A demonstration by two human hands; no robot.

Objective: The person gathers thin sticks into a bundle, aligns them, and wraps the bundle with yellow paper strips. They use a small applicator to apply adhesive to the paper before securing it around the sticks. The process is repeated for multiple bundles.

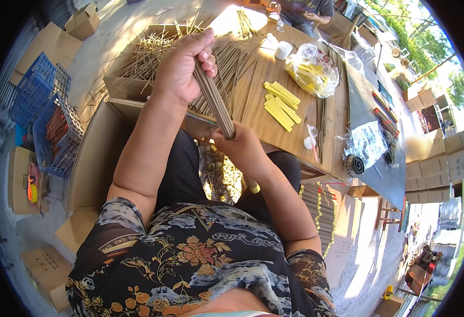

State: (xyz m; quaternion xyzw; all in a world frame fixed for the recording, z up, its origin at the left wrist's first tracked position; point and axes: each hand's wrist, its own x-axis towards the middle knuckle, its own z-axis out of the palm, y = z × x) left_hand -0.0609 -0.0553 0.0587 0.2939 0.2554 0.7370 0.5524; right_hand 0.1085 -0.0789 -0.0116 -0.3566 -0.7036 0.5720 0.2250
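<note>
A slim bundle of brown incense sticks [215,100] slants between my hands, in front of the table's near edge. Its upper end is wrapped by the fingers of my left hand [181,66]. At the lower end, the thumb and fingers of my right hand [241,148] close round the sticks. Beyond the bundle, many loose thin sticks [232,61] lie spread at the table's left side. Flat yellow paper strips [282,108] rest on the wooden tabletop [250,98], to the right of my hands. Behind them sits a clear plastic bag [312,71] with more yellow strips inside.
A cardboard box [118,87] full of sticks stands left of the table. Blue plastic crates [57,137] are farther left. A white cup [283,50] and crumpled clear plastic [366,142] lie on the tables. Bound bundles [316,211] sit at lower right. Another person [300,13] is across the table.
</note>
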